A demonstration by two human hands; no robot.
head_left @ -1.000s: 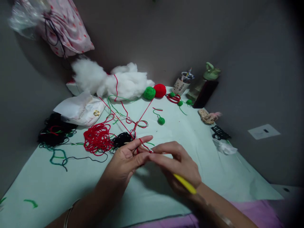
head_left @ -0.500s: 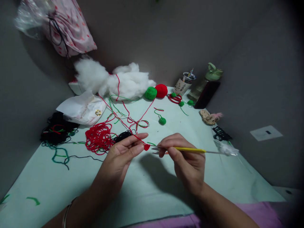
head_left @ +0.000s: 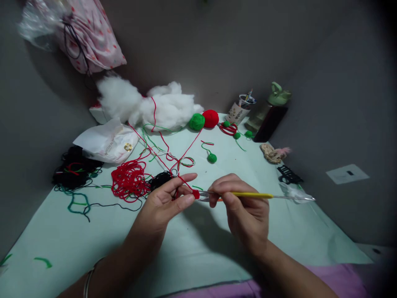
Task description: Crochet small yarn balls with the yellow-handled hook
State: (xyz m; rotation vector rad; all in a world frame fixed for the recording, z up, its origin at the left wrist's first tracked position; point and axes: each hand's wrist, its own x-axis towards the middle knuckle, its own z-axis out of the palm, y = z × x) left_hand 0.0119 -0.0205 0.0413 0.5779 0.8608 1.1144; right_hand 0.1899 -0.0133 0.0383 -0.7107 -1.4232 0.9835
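Between the thumb and fingers of my left hand [head_left: 169,200] is a small red crochet piece [head_left: 196,194]. Red yarn [head_left: 187,183] runs from it over my raised index finger and back across the table. My right hand [head_left: 240,207] is closed around the yellow grip of a crochet hook [head_left: 252,195], held nearly level. The hook's thin tip points left and meets the red piece; whether it is inside a stitch I cannot tell. Small scissors [head_left: 203,196] with orange on the handle lie on the table behind the fingers, partly hidden.
Red yarn [head_left: 128,181] and black yarn [head_left: 76,169] lie tangled at left. Behind are white stuffing [head_left: 167,109], a green ball [head_left: 197,121] and a red ball of yarn [head_left: 211,118]. Red-handled scissors [head_left: 228,128], a pen cup [head_left: 238,111] and a bottle [head_left: 259,118] stand or lie at back right.
Both hands, the red crochet piece and the hook have shifted slightly to the right. The piece sits closer to the right fingertips. The things on the table have not moved.
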